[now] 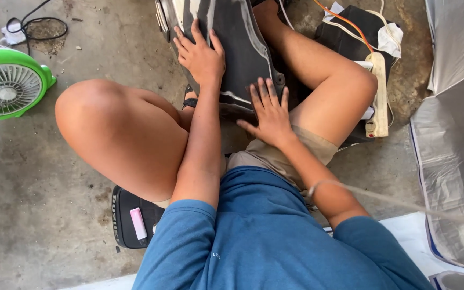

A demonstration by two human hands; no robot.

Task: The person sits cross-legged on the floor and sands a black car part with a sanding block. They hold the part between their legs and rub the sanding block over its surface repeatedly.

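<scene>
Both hands rest flat on a dark panel held between the knees; no tool is in use.

Nearest, a black padded seat cushion (pixel 127 217) with a small pink bar (pixel 138 223) on it lies on the concrete floor (pixel 28 188) under the person. The right hand (pixel 269 113) presses the near edge of the dark grey curved plastic panel (pixel 237 48), fingers spread and released, grasping nothing. The left hand (pixel 201 53) lies open higher on the same panel. The panel shows pale scuffed streaks, so I judge the surface work as only partly done. Farther, a white power strip (pixel 378 96) lies at the right and a green round fan (pixel 7 83) stands at the left.
</scene>
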